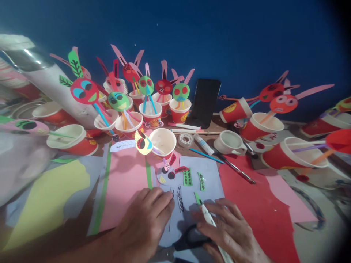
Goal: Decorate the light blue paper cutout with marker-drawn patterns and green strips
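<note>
Right hand [233, 228], lower right of centre, pinching white marker [208, 216] at green slip [197, 197], black-handled scissors [189, 237] below; left hand [145, 215], fingers curled together on grey paper [211, 166]. Best inked lightly, short of slip edges, wrist clear of scissors. Likeliest elbow room over red sheet [260, 204], right; paper cup [171, 146] bounding upper centre.

Pretty loud colours, even the wall [170, 33] was deep blue
Marker [210, 218] was white, pale blue sheet [208, 164] had black zigzags, one green scrap [187, 177] had black circles, pink sheet [123, 193] had green stripes, and the cups [177, 117] were red with yellow prints.
</note>
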Available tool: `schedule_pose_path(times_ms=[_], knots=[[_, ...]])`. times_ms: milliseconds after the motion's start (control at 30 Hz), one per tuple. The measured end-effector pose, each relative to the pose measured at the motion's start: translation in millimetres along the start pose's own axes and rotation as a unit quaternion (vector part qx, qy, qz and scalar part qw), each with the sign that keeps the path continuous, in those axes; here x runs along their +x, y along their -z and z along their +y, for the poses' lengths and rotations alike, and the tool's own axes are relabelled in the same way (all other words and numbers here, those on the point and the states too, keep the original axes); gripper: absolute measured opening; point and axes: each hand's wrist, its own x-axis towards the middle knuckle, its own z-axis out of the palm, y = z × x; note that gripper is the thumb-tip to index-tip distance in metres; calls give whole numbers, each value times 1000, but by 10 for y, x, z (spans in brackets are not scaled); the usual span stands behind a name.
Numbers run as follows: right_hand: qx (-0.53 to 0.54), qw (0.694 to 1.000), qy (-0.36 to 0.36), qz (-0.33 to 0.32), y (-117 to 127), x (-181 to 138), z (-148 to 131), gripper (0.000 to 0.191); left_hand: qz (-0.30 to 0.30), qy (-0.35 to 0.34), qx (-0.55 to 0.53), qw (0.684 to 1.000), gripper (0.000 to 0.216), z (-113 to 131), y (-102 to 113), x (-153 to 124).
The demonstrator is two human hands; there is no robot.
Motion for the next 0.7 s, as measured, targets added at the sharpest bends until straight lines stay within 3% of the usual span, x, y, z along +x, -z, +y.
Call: schedule_pose_path(times_ms=[200,333,433,567,700], knots=[[10,1000,-3,23,-28,-12,23,13,-51,-31,43,997,25,-3,59,32],[19,999,-29,6,-21,-42,15,12,-69,-33,68,995,23,-2,36,28],[22,999,-22,-17,-40,-77,25,13,-52,-35,47,997,27,-15,31,16],[27,1000,-10,9,-72,-65,27,13,-17,-21,-16,1000,34,-61,132,28],[39,999,-21,26,-58,-18,1,14,-23,-37,-33,999,30,-85,207,24]])
